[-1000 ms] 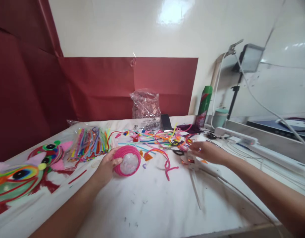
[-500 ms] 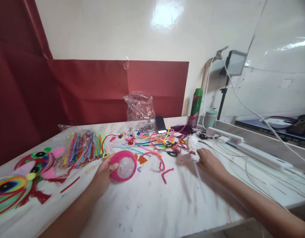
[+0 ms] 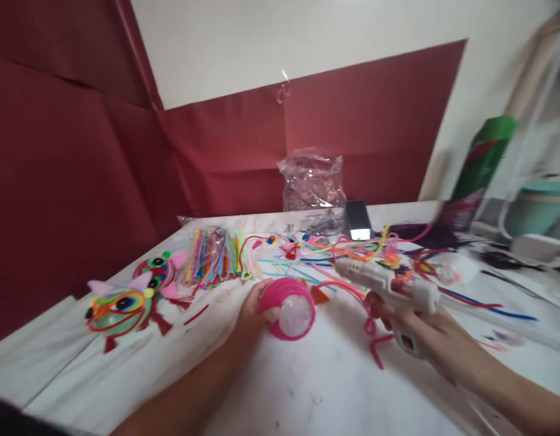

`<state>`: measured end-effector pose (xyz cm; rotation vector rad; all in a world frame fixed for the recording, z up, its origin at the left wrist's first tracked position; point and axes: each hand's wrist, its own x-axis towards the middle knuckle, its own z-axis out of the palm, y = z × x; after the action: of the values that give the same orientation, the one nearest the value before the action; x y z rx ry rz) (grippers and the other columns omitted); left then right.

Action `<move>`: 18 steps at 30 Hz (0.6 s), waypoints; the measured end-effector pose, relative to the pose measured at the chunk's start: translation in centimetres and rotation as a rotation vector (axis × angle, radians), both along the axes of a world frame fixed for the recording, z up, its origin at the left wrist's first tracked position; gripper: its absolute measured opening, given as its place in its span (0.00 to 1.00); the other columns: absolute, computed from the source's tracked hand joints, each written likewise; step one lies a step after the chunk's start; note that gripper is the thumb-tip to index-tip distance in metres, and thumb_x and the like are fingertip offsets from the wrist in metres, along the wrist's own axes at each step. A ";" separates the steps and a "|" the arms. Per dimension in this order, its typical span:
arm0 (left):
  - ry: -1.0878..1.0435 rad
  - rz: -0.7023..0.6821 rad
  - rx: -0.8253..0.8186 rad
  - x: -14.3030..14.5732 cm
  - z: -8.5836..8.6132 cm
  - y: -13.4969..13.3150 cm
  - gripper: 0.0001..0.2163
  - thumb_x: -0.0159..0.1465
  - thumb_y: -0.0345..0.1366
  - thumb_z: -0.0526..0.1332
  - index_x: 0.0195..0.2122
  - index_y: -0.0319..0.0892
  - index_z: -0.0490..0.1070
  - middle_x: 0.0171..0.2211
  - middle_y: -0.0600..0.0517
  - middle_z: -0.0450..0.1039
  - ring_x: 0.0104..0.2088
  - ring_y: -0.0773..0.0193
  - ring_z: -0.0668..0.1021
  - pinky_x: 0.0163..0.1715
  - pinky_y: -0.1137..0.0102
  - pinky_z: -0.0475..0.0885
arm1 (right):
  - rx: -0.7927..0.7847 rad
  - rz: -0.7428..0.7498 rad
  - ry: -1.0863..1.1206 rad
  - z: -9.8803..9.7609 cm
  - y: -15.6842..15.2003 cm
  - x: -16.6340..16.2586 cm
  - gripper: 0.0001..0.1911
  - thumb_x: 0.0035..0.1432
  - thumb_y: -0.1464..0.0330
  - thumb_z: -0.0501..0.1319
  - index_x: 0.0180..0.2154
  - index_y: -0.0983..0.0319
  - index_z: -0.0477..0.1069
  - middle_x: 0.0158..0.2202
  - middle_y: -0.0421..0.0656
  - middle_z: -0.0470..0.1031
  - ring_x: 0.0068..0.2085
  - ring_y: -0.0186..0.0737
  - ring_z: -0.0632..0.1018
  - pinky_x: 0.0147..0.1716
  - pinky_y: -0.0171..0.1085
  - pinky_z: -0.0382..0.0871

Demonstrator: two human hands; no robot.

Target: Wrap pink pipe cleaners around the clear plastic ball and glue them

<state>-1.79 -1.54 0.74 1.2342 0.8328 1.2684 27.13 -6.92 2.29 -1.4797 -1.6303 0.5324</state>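
Left hand (image 3: pixel 253 309) fingers clamp the pink-wrapped ball (image 3: pixel 290 307) on bare table (image 3: pixel 307 387); right hand (image 3: pixel 425 330) grips the glue gun (image 3: pixel 384 281), pipe-cleaner clutter (image 3: pixel 316 248) just behind.

Your white worktop (image 3: pixel 307 387) carries a bundle of coloured pipe cleaners (image 3: pixel 214 263), loose pipe cleaners (image 3: pixel 353 248), two pipe-cleaner fish (image 3: pixel 134 293), a clear plastic bag (image 3: pixel 313 184) and a phone (image 3: pixel 358 219).

We are counting one white plastic glue gun (image 3: pixel 386 284), one pink-wrapped clear ball (image 3: pixel 290 309), two colourful big-eyed craft creatures (image 3: pixel 119 306) (image 3: pixel 160 272), one green spray can (image 3: pixel 484 158), one crinkled clear plastic bag (image 3: pixel 313 181).
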 end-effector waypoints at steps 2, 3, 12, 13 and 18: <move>0.022 0.020 0.006 -0.2 -0.4 0.1 0.32 0.41 0.42 0.70 0.48 0.41 0.66 0.44 0.45 0.74 0.43 0.51 0.75 0.44 0.61 0.69 | -0.026 0.134 -0.032 -0.9 -1.0 -2.1 0.26 0.53 0.48 0.52 0.36 0.57 0.80 0.39 0.50 0.81 0.40 0.55 0.80 0.37 0.46 0.76; 0.026 0.026 0.002 -0.3 -0.5 0.1 0.32 0.41 0.42 0.71 0.48 0.42 0.65 0.45 0.45 0.73 0.44 0.51 0.75 0.44 0.61 0.69 | -0.031 0.162 -0.050 -1.6 -1.5 -2.8 0.27 0.52 0.46 0.52 0.38 0.55 0.79 0.41 0.50 0.81 0.42 0.56 0.80 0.40 0.48 0.75; 0.172 0.084 0.068 0.3 -0.5 -0.2 0.36 0.39 0.48 0.71 0.49 0.43 0.62 0.47 0.46 0.71 0.45 0.50 0.75 0.44 0.60 0.70 | 0.001 0.160 -0.271 -9.0 -3.3 -0.1 0.20 0.55 0.53 0.55 0.48 0.44 0.73 0.52 0.38 0.74 0.52 0.58 0.74 0.48 0.50 0.73; 0.188 0.081 0.084 0.3 -0.5 -0.2 0.36 0.39 0.48 0.71 0.49 0.43 0.62 0.47 0.46 0.71 0.45 0.50 0.75 0.44 0.60 0.70 | 0.001 0.182 -0.288 -9.4 -3.3 0.4 0.20 0.55 0.54 0.56 0.50 0.44 0.72 0.53 0.37 0.73 0.52 0.58 0.74 0.48 0.49 0.74; 0.243 0.098 0.105 0.4 -0.3 -0.6 0.35 0.41 0.47 0.69 0.50 0.44 0.60 0.48 0.46 0.69 0.47 0.48 0.74 0.45 0.59 0.70 | 0.006 0.167 -0.279 -10.7 -3.3 0.9 0.27 0.53 0.57 0.59 0.56 0.43 0.64 0.53 0.37 0.73 0.50 0.58 0.75 0.46 0.47 0.77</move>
<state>-1.40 -2.13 0.42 1.4680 1.0219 1.2688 28.07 -10.22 -8.45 -1.4716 -1.9834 0.4252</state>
